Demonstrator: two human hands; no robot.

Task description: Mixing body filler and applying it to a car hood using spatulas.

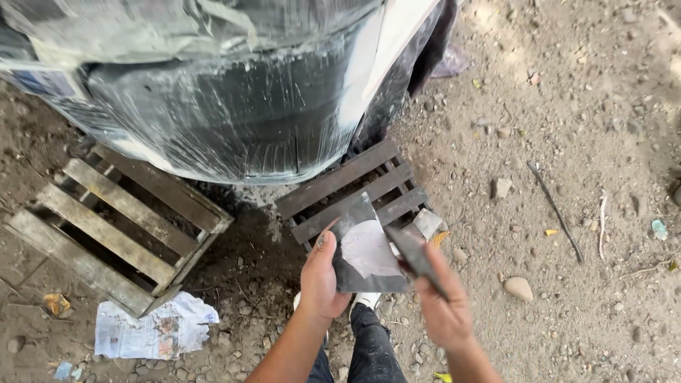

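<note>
My left hand [320, 280] holds a dark flat board [355, 273] by its left edge, with a patch of pale grey putty [369, 248] spread on its face. A dark flat scraper blade [413, 250] is gripped in my right hand [443, 301], and its tip rests at the right edge of the board, beside the putty. Both hands are low in the middle of the view, above my dark trouser legs and a white shoe [367, 300].
A large curved body wrapped in plastic sheeting [234, 106] fills the top left, resting on two wooden pallets [113, 227] [355, 184]. Crumpled newspaper [152, 330] lies on the dirt at lower left. Stones [518, 287] and a stick [557, 211] lie on the bare ground to the right.
</note>
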